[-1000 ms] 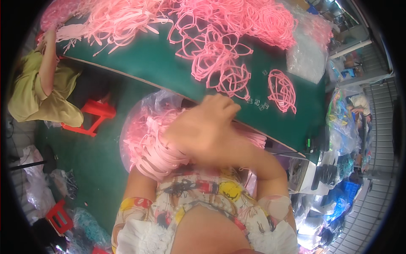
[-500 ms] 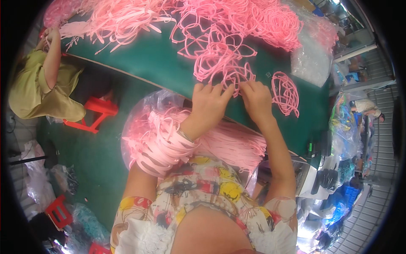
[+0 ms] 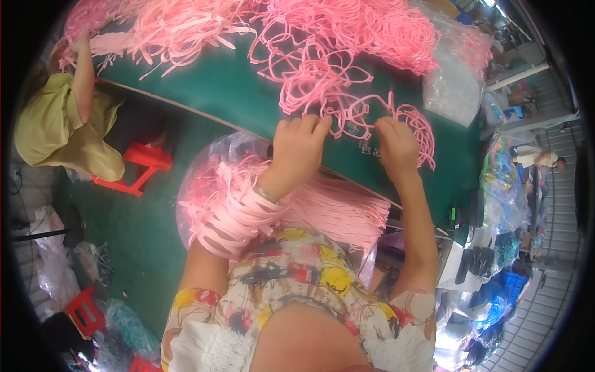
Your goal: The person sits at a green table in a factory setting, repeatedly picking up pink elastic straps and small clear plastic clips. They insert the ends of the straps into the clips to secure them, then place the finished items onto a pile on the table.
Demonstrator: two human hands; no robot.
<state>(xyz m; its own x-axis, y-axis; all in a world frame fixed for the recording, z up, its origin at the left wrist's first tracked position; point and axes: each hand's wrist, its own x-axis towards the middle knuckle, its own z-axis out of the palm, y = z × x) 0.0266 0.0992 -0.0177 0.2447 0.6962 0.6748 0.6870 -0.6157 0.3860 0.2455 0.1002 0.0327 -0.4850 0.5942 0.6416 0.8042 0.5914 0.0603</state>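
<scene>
Both my hands are over the green table at a tangle of thin pink cord loops (image 3: 313, 77). My left hand (image 3: 299, 147) is closed at the tangle's near edge; what its fingers grip is hidden. Several pale pink straps (image 3: 238, 217) are wound around my left forearm. My right hand (image 3: 398, 146) pinches a pink cord whose upper part stands above the fingers and runs back left to the tangle. Just beyond that hand lies a separate coil of pink loops (image 3: 421, 133). Against my front, below the table edge, is a bundle of pale pink straps (image 3: 347, 214).
Large heaps of pink cord (image 3: 396, 31) and flat straps (image 3: 186, 31) cover the far green table (image 3: 204, 87). A clear plastic bag (image 3: 455, 87) lies at the far right. Left, a person in olive clothing (image 3: 56, 130) works near a red stool (image 3: 145, 164). Bagged goods (image 3: 502, 186) crowd the right.
My hands were close together at the tangle; now they are apart. The right has moved rightward and drawn a cord out toward the coil, while the left has shifted slightly left.
</scene>
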